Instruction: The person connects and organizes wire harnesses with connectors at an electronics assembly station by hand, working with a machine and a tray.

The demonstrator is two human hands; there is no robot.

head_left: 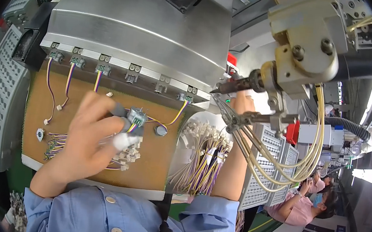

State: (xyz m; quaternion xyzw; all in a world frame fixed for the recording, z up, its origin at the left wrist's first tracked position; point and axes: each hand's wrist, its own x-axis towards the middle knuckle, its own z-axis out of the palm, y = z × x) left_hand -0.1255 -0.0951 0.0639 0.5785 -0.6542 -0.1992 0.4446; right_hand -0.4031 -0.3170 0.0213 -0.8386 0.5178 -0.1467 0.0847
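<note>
Brown work board (152, 167), loose wire connectors (127, 157)

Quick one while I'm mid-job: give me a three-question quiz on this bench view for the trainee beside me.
1. True or false: the left hand holds a small round motor with coloured wires over the brown board.
2. Where is the right hand?
A. flat on the brown board
B. raised by the pointed tool under the beige machine head
C. inside the grey perforated tray
3. Fill in: the heap of wire harnesses with white connectors lies to the ___ of the brown board.

Key: 1 true; 2 B; 3 right
</note>
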